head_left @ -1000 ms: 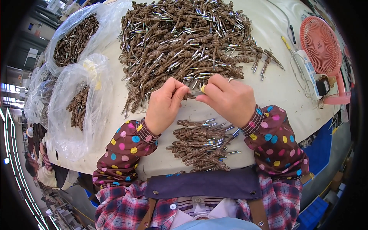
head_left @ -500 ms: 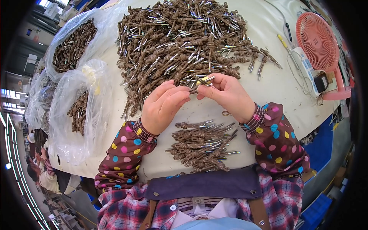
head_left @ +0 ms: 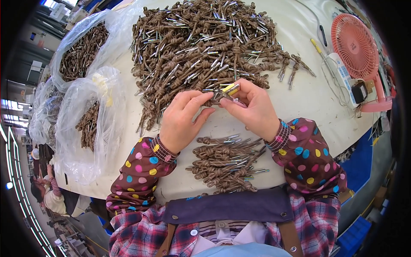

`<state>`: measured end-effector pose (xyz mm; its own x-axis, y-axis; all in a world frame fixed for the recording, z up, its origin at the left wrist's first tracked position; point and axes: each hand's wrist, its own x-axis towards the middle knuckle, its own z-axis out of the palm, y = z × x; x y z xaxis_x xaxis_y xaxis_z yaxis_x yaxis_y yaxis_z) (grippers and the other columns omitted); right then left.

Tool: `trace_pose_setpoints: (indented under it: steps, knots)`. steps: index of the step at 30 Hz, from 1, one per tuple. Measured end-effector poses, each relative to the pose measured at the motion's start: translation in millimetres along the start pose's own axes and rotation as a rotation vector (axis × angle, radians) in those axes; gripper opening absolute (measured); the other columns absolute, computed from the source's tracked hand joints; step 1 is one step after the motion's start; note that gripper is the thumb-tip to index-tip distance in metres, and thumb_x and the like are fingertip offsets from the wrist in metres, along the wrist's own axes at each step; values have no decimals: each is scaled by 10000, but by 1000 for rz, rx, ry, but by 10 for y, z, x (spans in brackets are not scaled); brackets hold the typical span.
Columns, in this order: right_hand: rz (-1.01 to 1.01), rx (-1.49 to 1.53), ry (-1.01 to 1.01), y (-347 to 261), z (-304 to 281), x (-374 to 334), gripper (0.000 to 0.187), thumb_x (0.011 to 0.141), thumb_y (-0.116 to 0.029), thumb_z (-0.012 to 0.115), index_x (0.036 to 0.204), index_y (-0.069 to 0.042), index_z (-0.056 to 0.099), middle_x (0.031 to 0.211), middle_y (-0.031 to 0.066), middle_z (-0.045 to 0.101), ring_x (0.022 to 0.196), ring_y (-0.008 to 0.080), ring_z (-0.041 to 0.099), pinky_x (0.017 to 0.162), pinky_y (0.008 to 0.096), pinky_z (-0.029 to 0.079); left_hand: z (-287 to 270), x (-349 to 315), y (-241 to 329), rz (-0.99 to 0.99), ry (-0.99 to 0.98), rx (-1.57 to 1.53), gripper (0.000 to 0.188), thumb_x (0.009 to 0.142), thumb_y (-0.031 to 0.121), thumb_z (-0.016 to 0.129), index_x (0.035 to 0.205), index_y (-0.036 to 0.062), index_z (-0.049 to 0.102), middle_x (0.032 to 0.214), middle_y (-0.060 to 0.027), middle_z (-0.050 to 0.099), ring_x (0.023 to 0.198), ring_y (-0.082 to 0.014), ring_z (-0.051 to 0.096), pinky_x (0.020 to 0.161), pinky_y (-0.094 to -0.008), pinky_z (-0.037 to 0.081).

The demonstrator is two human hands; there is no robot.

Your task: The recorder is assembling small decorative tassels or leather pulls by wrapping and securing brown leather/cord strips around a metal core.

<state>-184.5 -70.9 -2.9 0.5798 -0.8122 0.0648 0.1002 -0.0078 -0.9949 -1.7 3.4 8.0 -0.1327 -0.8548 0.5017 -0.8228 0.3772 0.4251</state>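
Note:
Over the near edge of a large heap of brown knotted cords with metal tips (head_left: 201, 47), my two hands nearly meet. My left hand (head_left: 182, 120) is closed, its fingertips pinching the end of a brown cord. My right hand (head_left: 257, 111) is closed too, holding a small tool with yellow and metal parts (head_left: 231, 88) against that cord; the fingers hide most of it, so I cannot tell its exact kind. Between my forearms lies a smaller pile of knotted cords (head_left: 222, 165), their metal tips pointing mostly right.
Open clear plastic bags (head_left: 68, 132) with more cords stand at the left of the pale tabletop (head_left: 308, 115). A pink fan (head_left: 354, 47), a white power strip (head_left: 342, 77) and a yellow-handled screwdriver (head_left: 319, 49) lie at the right. Another person (head_left: 51, 192) sits at far left.
My right hand has turned and shifted slightly, showing more of the yellow tool. The fingers of my left hand have spread a little from the thumb, still at the cord.

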Motion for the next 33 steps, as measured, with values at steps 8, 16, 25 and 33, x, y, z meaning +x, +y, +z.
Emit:
trace_pose_setpoints:
  steps: [8,16,25,33]
  knots:
    - [33,43,-22,1,24,-20,171,843,-89,672,946,-6,564,838,-2,633,735,14,520,631,186,432,-25,14,30,-28,54,-99,168,762,-20,713,919,36,694,909,-101,669,788,-225,655,696,-295,534]
    - [92,45,-71,-13,4,-25,186,867,-23,628,1038,-13,555,983,34,651,823,28,570,682,159,437,-18,14,-68,-172,29,-273,177,818,18,665,993,17,639,878,-80,670,756,-187,652,662,-259,529]
    - [8,-79,49,-8,-12,-47,207,817,-83,681,987,-24,578,842,40,661,736,57,595,648,209,470,-239,70,-2,-216,-231,-195,425,824,141,700,1206,26,554,979,-87,595,781,-161,579,705,-275,493]
    - [-305,-494,128,-40,43,-94,288,729,-77,673,1004,-69,586,843,99,689,733,232,690,639,302,554,-35,-4,49,-38,8,57,421,722,40,753,1124,70,633,901,-81,621,740,-207,603,640,-298,509]
